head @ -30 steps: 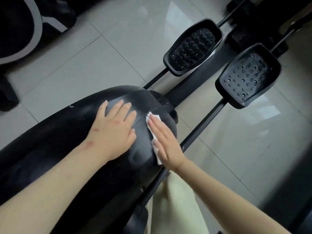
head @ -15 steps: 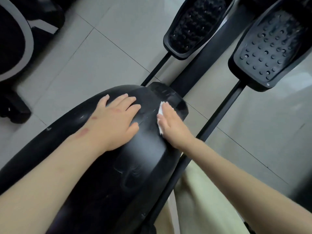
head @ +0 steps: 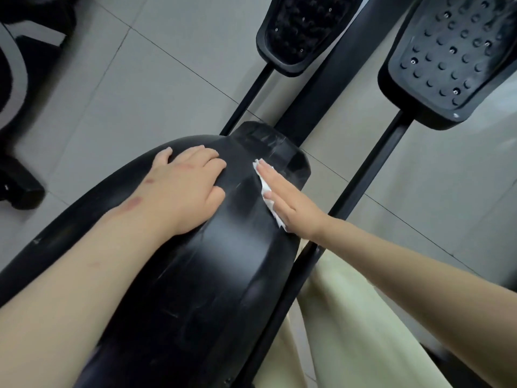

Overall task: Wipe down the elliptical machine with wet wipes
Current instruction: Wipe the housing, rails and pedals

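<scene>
Grey tiled floor point(head: 140, 93) | right hand point(head: 291, 203) flat, fingers straight, presses wet wipe point(head: 265, 190) on right flank of elliptical housing point(head: 223, 261), now slid nearer its pedal-end edge | left hand point(head: 184, 189) rests on top, fingers relaxed, holding nothing | pedals point(head: 453, 60) likely still pending.

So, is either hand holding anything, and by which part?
Nothing is gripped. The right hand presses a white wet wipe flat on the glossy black plastic housing, straight fingers over its middle; the left hand rests bare there.
</scene>
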